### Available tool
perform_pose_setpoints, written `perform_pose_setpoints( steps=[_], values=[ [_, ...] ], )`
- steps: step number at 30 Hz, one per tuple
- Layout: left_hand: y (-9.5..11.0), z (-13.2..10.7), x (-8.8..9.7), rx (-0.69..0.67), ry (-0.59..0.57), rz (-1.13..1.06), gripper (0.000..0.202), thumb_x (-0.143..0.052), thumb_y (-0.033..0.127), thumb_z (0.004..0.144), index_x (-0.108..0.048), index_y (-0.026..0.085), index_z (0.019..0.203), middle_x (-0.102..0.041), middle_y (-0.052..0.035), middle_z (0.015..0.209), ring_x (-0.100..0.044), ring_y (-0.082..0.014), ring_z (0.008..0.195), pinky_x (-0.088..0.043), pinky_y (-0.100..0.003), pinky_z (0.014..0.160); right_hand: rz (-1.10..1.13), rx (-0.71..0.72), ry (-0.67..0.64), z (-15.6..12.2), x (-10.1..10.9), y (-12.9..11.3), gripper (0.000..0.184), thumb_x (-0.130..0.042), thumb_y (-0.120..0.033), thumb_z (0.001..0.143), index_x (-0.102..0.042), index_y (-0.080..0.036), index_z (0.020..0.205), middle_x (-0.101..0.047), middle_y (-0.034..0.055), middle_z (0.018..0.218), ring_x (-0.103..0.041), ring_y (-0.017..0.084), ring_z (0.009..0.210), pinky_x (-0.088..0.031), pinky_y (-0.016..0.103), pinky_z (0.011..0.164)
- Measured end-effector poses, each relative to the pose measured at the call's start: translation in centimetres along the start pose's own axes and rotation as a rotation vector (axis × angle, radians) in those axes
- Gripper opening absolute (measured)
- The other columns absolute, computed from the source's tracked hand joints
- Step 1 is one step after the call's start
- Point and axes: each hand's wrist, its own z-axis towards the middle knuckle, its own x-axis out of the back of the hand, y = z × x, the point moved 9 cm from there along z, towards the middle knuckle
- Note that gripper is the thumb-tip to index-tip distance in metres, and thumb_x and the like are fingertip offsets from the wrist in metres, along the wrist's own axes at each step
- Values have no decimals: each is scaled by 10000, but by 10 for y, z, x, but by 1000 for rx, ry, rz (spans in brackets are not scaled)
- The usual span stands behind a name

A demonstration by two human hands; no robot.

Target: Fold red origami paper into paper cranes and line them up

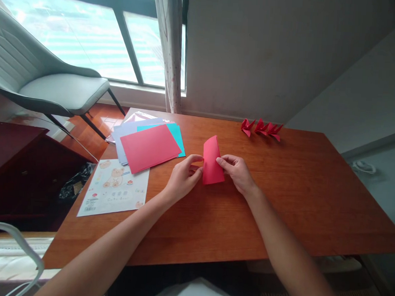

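A red sheet of paper point(213, 160), folded into a narrow upright rectangle, is held above the middle of the wooden table point(246, 231). My right hand point(236, 170) pinches its right edge, thumb on the near face. At the left edge, the fingers and thumb of my left hand point(185, 176) close on the paper's side. Left of my hands lies a stack of red paper point(150, 147) over turquoise paper point(177, 135) and pale lilac paper point(120, 143). Several red folded paper figures point(261, 126) stand in a row at the table's back right.
A white sheet with a printed bear point(114, 190) lies at the table's left edge. Beyond that edge are a grey chair point(63, 90) and a dark red cabinet point(12, 168). A curtain point(172, 48) hangs by the window behind the table.
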Motion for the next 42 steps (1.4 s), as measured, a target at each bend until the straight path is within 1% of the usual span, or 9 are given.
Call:
perform_pose_setpoints(
  steps=[4, 9, 21, 24, 27, 30, 33, 38, 42],
  values=[
    [-6, 2, 6, 68, 38, -194, 292, -613, 264, 862, -575, 197, 1144, -654, -100, 1215, -711, -170, 866, -587, -289, 728, 3, 0, 10, 1, 5, -1, 284, -789, -488, 733, -725, -213, 770, -706, 4, 772, -620, 148, 676, -525, 267, 659],
    [-14, 3, 12, 229, 50, -343, 391, -675, 346, 834, -588, 163, 1169, -718, -55, 911, -688, -145, 722, -532, -238, 625, -39, 5, -3, 2, 6, -2, 297, -755, -512, 754, -722, -222, 808, -723, 25, 829, -651, 175, 739, -538, 295, 694],
    [-13, 3, 11, 244, 55, -388, 291, -728, 415, 775, -663, 159, 897, -683, -20, 820, -621, -125, 670, -505, -214, 560, -110, -21, -120, -1, -7, 1, 290, -730, -495, 769, -723, -216, 849, -724, 25, 843, -651, 171, 747, -525, 290, 690],
    [-16, 1, 12, 279, 69, -410, 290, -742, 394, 755, -655, 156, 896, -659, -5, 790, -596, -111, 644, -491, -201, 537, -112, 21, -86, 0, -4, -1, 309, -713, -433, 795, -693, -239, 1035, -727, 24, 875, -662, 177, 766, -528, 294, 684],
    [-20, 0, 11, 322, 77, -465, 297, -756, 379, 738, -648, 156, 902, -660, -5, 793, -591, -103, 643, -483, -192, 543, -141, 152, -98, 0, -6, -10, 427, -651, -339, 839, -588, -302, 1259, -706, 45, 1121, -676, 195, 933, -552, 314, 757],
    [-21, -2, 10, 353, 81, -500, 284, -757, 369, 737, -643, 162, 894, -666, -6, 798, -593, -100, 646, -480, -195, 563, -231, 291, -153, -6, -13, -20, 619, -658, -233, 802, -485, -376, 1379, -510, 44, 1460, -610, 212, 1168, -549, 318, 853],
    [-21, -4, 9, 363, 82, -515, 279, -758, 369, 739, -642, 168, 894, -674, -11, 821, -602, -104, 663, -477, -199, 572, -305, 363, -198, -14, -20, -27, 750, -709, -198, 764, -436, -410, 1429, -352, 34, 1577, -544, 229, 1280, -541, 328, 909],
    [-12, -4, 2, 348, -8, -488, 304, -750, 385, 741, -645, 165, 922, -681, -27, 810, -615, -122, 648, -481, -226, 576, -413, 403, -230, -17, -28, -34, 181, -755, -320, 793, -751, -282, 969, -566, 39, 1369, -563, 254, 1244, -505, 382, 1008],
    [-6, -4, -4, 320, -74, -498, 339, -725, 291, 747, -620, 168, 1045, -702, -34, 849, -652, -122, 646, -476, -225, 595, -380, 403, -111, -10, -19, -36, 193, -718, -407, 839, -763, -280, 977, -696, 41, 1117, -643, 235, 1063, -508, 393, 968]
  ],
)
